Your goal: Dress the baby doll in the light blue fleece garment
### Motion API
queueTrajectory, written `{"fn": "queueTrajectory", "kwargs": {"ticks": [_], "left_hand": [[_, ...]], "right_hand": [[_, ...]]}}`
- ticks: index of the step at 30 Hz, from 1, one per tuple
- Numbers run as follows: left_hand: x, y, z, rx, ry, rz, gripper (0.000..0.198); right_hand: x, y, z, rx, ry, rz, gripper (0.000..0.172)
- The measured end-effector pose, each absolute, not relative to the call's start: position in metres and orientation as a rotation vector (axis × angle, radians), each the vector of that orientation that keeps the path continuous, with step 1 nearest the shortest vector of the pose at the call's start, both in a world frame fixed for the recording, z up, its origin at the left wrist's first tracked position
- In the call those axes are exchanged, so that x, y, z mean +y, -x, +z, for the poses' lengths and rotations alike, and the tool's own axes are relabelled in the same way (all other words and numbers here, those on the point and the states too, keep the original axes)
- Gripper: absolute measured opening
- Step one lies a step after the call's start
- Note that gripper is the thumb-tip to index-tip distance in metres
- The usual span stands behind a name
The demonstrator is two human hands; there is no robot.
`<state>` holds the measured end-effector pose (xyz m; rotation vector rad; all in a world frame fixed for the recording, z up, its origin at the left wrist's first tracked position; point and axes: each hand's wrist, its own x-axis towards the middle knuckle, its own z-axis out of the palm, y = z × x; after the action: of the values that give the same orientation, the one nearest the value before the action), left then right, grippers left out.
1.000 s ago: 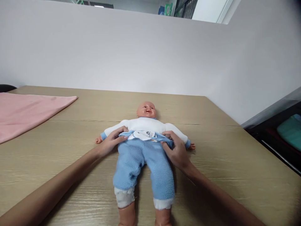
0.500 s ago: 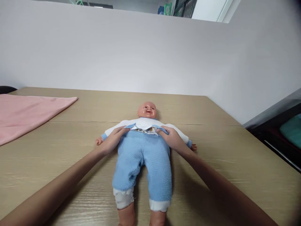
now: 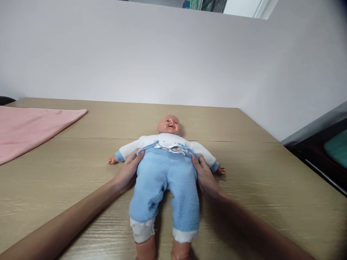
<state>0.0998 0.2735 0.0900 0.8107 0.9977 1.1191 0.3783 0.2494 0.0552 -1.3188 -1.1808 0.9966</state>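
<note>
A baby doll (image 3: 168,124) lies on its back on the table, head at the far end and arms spread. It wears a white top (image 3: 173,140) with blue edging and fluffy blue trousers (image 3: 165,173) with white cuffs. At the left side of the waist, my left hand (image 3: 131,164) pinches the top's blue-edged hem, thumb uppermost. My right hand (image 3: 204,173) grips the hem at the opposite side, its fingers partly hidden behind the doll. Between the hands, some crumpled patterned cloth shows at the belly.
A pink cloth (image 3: 32,128) lies flat at the table's left. The wooden table (image 3: 257,173) meets a pale wall (image 3: 162,54) behind. To the right is a dark-framed object (image 3: 320,155) with something teal in it.
Both hands have moved outward and slightly down along the doll's waist, drawing the top's hem apart to the sides. Less of the patterned cloth shows. The view has tilted down slightly.
</note>
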Motion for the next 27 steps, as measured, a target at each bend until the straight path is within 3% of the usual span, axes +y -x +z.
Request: {"fn": "queueTrajectory", "kwargs": {"ticks": [8, 13, 17, 23, 27], "left_hand": [[0.299, -0.091, 0.079, 0.953, -0.861, 1.135, 0.049], [0.311, -0.079, 0.078, 0.845, -0.910, 0.956, 0.036], [0.310, -0.069, 0.085, 0.808, -1.115, 0.872, 0.038], [0.293, -0.067, 0.099, 0.990, -1.645, 0.975, 0.033], [0.292, -0.079, 0.099, 0.919, -1.402, 1.178, 0.033]], "right_hand": [[0.278, -0.392, 0.058, -1.110, 1.303, 1.043, 0.053], [0.285, -0.401, 0.060, -1.116, 1.262, 1.016, 0.055], [0.283, -0.403, 0.065, -1.105, 1.231, 1.007, 0.058], [0.274, -0.404, 0.070, -1.227, 1.237, 0.919, 0.049], [0.267, -0.398, 0.074, -1.286, 1.242, 0.847, 0.039]]}}
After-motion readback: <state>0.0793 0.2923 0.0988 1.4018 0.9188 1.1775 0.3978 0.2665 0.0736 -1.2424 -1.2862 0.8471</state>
